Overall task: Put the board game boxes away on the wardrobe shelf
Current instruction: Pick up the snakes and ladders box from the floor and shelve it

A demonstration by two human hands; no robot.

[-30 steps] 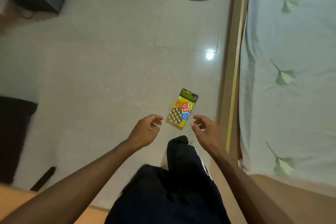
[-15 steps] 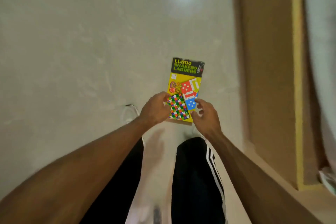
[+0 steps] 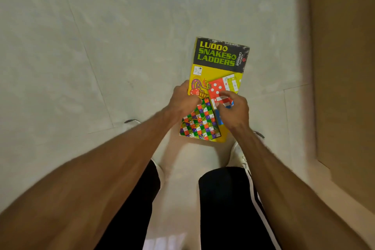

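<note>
A yellow Ludo and Snakes & Ladders box point(image 3: 218, 63) lies flat on the pale tiled floor, its black title band pointing away from me. My left hand point(image 3: 183, 99) wraps its fingers around the box's left edge near the middle. My right hand point(image 3: 233, 107) rests on the box's right side, fingers curled over the red dice picture. Both hands cover the middle of the box. No wardrobe or shelf is in view.
A tan wooden bed frame side point(image 3: 343, 87) runs along the right edge. My black trousers with white stripes point(image 3: 229, 205) fill the bottom, and white shoes point(image 3: 241, 154) stand just below the box. Pale floor tiles point(image 3: 101, 46) stretch left and ahead.
I have bent down closer to the floor, so the box looks larger. Both hands went from hovering apart above the box to closing on its two sides.
</note>
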